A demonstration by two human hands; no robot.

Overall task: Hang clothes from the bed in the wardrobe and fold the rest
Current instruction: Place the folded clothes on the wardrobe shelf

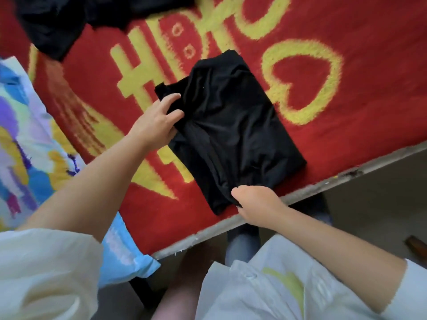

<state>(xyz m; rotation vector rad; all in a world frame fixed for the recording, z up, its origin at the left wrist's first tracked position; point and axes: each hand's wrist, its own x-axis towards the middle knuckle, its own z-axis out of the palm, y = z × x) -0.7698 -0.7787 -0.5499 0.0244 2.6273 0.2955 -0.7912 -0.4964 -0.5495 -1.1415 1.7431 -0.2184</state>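
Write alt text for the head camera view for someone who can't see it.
A person's left hand and right hand grip opposite edges of a folded black garment on a red and yellow bed cover. Another black garment lies crumpled farther back.
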